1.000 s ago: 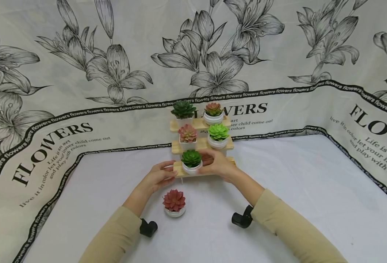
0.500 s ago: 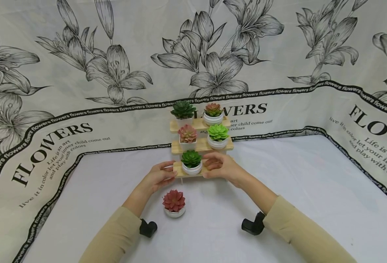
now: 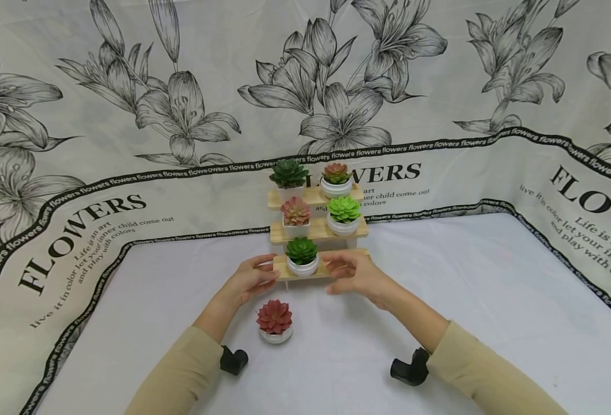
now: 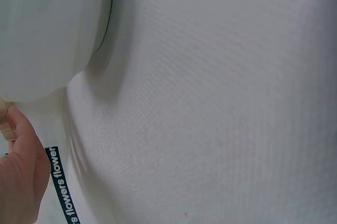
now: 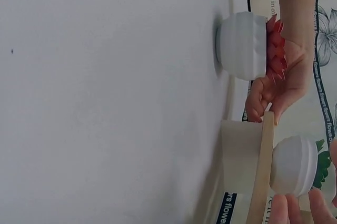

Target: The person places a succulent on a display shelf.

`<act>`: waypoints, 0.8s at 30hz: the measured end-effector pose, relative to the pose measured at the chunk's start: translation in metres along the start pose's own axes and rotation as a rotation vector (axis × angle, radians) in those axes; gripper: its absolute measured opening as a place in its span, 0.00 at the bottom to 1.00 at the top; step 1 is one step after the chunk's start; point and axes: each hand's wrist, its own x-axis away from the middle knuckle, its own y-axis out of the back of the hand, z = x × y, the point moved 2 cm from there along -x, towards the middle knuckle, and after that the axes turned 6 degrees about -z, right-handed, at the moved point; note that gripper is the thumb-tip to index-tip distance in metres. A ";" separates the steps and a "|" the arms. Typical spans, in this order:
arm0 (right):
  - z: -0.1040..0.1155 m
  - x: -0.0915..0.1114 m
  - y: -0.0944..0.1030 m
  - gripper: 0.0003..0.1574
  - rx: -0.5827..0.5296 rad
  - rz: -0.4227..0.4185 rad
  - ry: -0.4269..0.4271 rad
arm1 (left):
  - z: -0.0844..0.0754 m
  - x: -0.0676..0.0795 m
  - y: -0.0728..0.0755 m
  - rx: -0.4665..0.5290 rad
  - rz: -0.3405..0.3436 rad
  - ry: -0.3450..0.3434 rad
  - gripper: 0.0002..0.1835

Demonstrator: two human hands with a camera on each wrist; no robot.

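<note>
A wooden three-step plant stand (image 3: 283, 233) holds several potted succulents. My left hand (image 3: 249, 279) pinches the left end of its bottom step between thumb and fingers. On that step sits a dark green succulent (image 3: 302, 251) in a round white pot, also seen in the right wrist view as a white pot (image 5: 292, 166). My right hand (image 3: 359, 276) hovers in front of the bottom step's right half, fingers loosely bent and holding nothing. A red succulent (image 3: 274, 318) in a white pot stands on the table in front of the stand.
On the middle step are a pink succulent (image 3: 296, 212) and a bright green succulent (image 3: 344, 211). The top step bears a deep green succulent (image 3: 289, 174) and an orange-red succulent (image 3: 336, 174). A flower-printed cloth (image 3: 207, 202) hangs behind the white table (image 3: 466, 276).
My right hand has let go of the dark green succulent's pot and drawn back to the right and slightly toward me. My left hand has stayed on the stand.
</note>
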 end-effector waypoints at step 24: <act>-0.020 0.007 -0.034 0.42 -0.009 0.138 -0.009 | 0.000 0.001 0.000 0.002 0.007 0.001 0.29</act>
